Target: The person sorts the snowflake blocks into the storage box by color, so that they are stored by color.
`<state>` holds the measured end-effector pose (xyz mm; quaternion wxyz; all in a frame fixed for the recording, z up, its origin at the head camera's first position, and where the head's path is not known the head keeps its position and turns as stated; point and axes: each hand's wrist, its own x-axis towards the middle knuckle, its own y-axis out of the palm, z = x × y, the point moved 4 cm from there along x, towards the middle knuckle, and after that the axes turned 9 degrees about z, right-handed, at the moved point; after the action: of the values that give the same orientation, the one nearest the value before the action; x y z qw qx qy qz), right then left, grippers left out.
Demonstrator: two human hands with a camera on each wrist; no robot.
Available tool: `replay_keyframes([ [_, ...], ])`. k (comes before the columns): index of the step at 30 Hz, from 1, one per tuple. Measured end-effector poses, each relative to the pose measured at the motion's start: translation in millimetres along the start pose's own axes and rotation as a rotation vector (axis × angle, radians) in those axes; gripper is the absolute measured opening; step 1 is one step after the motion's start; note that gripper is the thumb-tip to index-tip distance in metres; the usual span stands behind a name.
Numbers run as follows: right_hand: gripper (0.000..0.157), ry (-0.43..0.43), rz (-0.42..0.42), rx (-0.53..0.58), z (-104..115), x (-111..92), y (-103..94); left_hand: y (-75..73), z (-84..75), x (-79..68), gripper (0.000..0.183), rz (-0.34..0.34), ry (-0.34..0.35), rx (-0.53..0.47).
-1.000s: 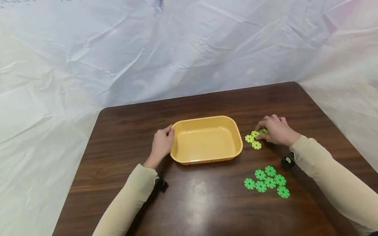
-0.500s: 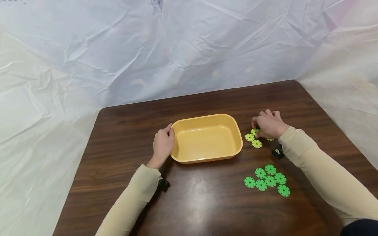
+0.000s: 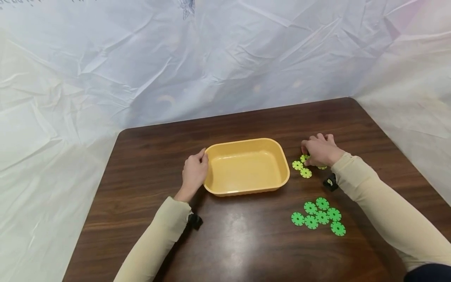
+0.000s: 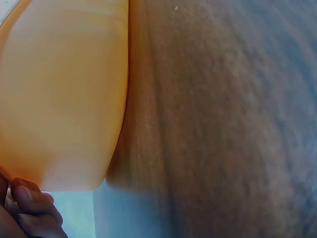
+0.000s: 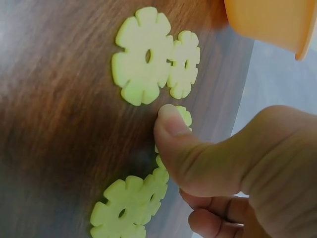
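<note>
My left hand (image 3: 195, 172) grips the left end of a yellow plastic tray (image 3: 246, 192), thumb at the rim. The tray's outer wall (image 4: 64, 99) fills the left of the left wrist view, my curled fingers (image 4: 37, 206) at its lower corner. My right hand (image 3: 321, 150) is low over a group of yellow-green notched plastic discs (image 3: 305, 172), right of the tray. In the right wrist view its thumb (image 5: 173, 124) overlaps one disc, while others (image 5: 143, 57) lie flat around it. Whether it pinches a disc I cannot tell; the hand hides part of the group.
Several green notched discs (image 3: 322, 217) lie together nearer the front, below the right hand. The dark wooden table (image 3: 158, 152) has rounded far corners. A pale wrinkled sheet (image 3: 225, 58) hangs behind it. Each wrist wears a small black camera (image 3: 330, 183).
My right hand has shifted slightly left and away over the yellow-green discs, then stayed almost still. The left hand and tray remain in place.
</note>
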<state>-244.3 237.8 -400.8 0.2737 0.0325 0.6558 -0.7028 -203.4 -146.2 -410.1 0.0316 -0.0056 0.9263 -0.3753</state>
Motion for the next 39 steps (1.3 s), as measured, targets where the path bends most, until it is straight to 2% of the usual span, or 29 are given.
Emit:
replay_keyframes([
  [9, 0.028, -0.005, 0.009, 0.089, -4.6, -0.7, 4.2, 2.7, 1.9, -1.3, 0.044, 0.039, -0.018, -0.062],
  [18, 0.028, -0.006, 0.000, 0.127, -3.7, -1.6, 4.6, -3.0, 2.4, -1.0, 0.041, 0.108, 0.022, -0.211],
  [20, 0.028, -0.008, -0.012, 0.142, -4.2, -2.3, 5.1, -4.9, 3.7, -1.1, 0.040, 0.118, 0.010, -0.237],
  [27, 0.027, -0.030, -0.084, 0.195, -10.4, -6.1, 7.6, -6.7, 7.3, -4.1, 0.033, 0.172, -0.111, -0.338],
  [33, 0.027, -0.042, -0.145, 0.199, -13.4, -10.4, 6.8, -5.8, 6.3, -3.4, 0.032, 0.180, -0.090, -0.359],
  [39, 0.026, -0.072, -0.195, 0.219, -15.1, -12.9, 7.1, -6.0, 7.8, -3.6, 0.029, 0.181, -0.102, -0.397],
])
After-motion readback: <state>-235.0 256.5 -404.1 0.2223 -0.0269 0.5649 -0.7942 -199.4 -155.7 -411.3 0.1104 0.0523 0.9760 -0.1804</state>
